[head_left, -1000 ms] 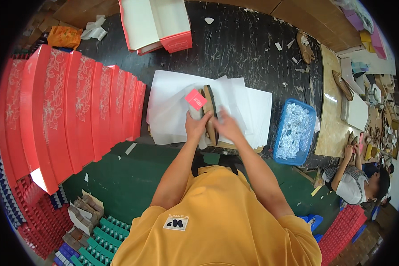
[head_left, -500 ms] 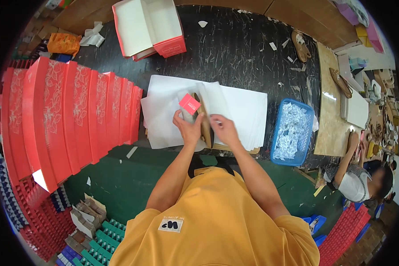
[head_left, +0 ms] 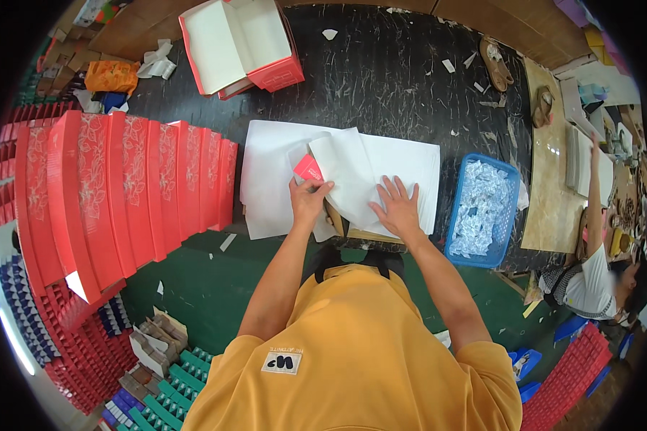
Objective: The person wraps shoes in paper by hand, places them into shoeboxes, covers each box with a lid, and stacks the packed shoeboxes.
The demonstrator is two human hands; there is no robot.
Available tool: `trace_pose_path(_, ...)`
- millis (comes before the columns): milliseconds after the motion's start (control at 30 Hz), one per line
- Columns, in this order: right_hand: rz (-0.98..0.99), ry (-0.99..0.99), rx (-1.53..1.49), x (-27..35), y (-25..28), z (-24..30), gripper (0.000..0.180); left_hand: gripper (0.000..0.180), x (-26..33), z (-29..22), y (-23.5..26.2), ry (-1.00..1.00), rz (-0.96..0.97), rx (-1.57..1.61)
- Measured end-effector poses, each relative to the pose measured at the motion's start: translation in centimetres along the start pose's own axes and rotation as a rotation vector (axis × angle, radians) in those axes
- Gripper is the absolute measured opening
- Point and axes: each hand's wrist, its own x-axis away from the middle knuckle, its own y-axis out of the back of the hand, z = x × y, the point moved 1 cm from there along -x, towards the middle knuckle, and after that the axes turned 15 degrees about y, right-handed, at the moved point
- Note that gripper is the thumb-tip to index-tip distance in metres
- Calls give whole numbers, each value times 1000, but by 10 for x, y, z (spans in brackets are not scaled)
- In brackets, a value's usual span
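A pair of brown shoes [head_left: 336,221] lies on a stack of white wrapping paper [head_left: 266,169], mostly hidden under a folded-over sheet [head_left: 349,169]. Only a strip near the table's front edge shows. A red card tag [head_left: 308,168] pokes out at the left of the fold. Just below this tag, my left hand [head_left: 309,202] is closed, its thumb and fingers pinching the sheet's edge; whether a shoe is also in that grip, I cannot tell. My right hand [head_left: 400,208] rests open on the paper, fingers spread, right of the covered shoes.
At my left rises a stack of red shoe boxes [head_left: 133,194]. Open red boxes [head_left: 273,72] stand at the far left. A blue basket [head_left: 451,237] of crumpled paper sits at the right. Loose sandals [head_left: 494,66] lie far right, where another person [head_left: 589,280] works.
The sheet beside the shoes has been folded over them, covering most of both shoes and part of the red tag. My right hand has moved right, from the shoes to flat on the paper.
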Motion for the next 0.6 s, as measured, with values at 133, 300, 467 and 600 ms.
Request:
trace_pose_path(133,-274,-163,-513,-30,5,27,58,34,1,-9,1,87,37,-12)
trace_pose_path(300,-409,-484,-1244,-70,-24,48,22,35,2,-15,8,185,135,66)
trace_pose_path(467,-635,-682,-947,-39,-31,-10,19,36,1,-15,20,206,155,38)
trace_pose_path(600,-800,-1030,-8,43,-5,-94,35,36,-1,-20,13,193,155,9)
